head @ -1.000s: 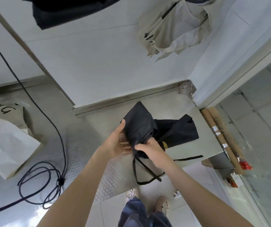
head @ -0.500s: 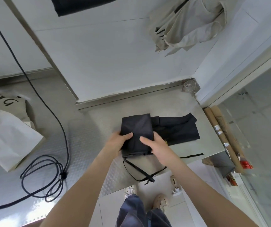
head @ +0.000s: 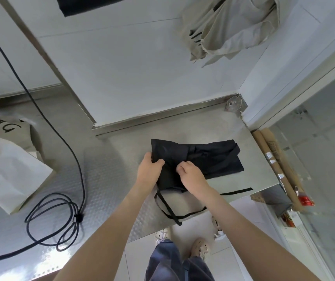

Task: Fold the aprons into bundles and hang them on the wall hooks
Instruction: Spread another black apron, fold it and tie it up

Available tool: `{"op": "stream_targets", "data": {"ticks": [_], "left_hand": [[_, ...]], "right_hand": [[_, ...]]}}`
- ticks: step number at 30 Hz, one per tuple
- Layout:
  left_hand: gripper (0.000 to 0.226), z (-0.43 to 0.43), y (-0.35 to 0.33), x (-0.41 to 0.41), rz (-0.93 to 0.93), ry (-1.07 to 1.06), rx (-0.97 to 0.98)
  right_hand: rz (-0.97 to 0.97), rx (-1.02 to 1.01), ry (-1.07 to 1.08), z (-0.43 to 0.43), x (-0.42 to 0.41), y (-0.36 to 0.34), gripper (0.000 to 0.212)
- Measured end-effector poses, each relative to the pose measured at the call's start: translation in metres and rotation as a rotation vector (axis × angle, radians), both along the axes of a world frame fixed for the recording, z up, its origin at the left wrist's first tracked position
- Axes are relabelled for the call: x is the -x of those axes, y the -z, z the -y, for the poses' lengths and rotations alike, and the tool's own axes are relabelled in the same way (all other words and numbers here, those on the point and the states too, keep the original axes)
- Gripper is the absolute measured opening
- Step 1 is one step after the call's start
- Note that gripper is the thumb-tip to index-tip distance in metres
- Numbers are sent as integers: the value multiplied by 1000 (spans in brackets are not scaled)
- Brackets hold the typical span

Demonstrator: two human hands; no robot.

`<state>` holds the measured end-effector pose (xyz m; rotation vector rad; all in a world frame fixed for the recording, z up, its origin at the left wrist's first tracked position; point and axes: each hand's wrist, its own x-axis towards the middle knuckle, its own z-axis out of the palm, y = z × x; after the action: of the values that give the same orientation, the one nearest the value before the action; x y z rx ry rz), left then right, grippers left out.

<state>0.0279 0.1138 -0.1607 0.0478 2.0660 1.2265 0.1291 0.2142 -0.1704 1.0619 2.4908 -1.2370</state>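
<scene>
1. Locate the black apron (head: 203,157). It lies partly folded on the steel counter (head: 118,163), near the counter's right end and close to the front edge. The left portion is doubled over into a thicker panel. The right portion lies flatter and reaches toward the wall corner.

2. Check your left hand (head: 149,171). It sits at the left edge of the folded panel. The fingers (head: 148,156) are curled over that edge and the thumb lies on top of the cloth, so the hand is grasping the apron.

3. Check your right hand (head: 192,176). It rests on the apron just beside the left hand, nearer the middle of the cloth. The fingers are bent, with the knuckles up and the tips turned down into the fabric. You cannot tell whether they pinch a fold or only press on it.

4. Note the apron ties. One black strap loop (head: 168,209) hangs off the front edge of the counter below your hands. A second strap (head: 236,191) lies flat on the counter to the right.

5. Note the surroundings. A beige apron (head: 229,29) hangs bunched on the white wall (head: 142,67) above the counter, and a dark cloth (head: 85,5) hangs at the top of the view. A coiled black cable (head: 61,216) and a white bag (head: 10,169) lie on the counter, well to the left. Cardboard tubes (head: 278,165) stand just beside the counter's right end.
</scene>
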Motion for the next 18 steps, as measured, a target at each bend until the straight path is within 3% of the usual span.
{"op": "stream_targets", "data": {"ticks": [5,8,10,13,16,18], "left_hand": [[22,-17,-17,-8,-175,99,-23],[40,-29,-26,-14,-70,153,-129],[43,-36,-29,-19,-11,224,-146],[31,-43,-24,-21,-48,360,-135],[11,-50,-13,-23,-204,380,-73],[20,-53,-5,-21,-317,318,-5]], "right_hand": [[-117,707,235,-11,-1,-18,52],[-202,928,296,-16,-3,-18,76],[-228,934,353,-22,-6,-23,71],[-236,740,451,-35,-15,-23,36],[-224,624,516,-48,-28,-15,34],[-181,570,517,-55,-35,-11,43]]}}
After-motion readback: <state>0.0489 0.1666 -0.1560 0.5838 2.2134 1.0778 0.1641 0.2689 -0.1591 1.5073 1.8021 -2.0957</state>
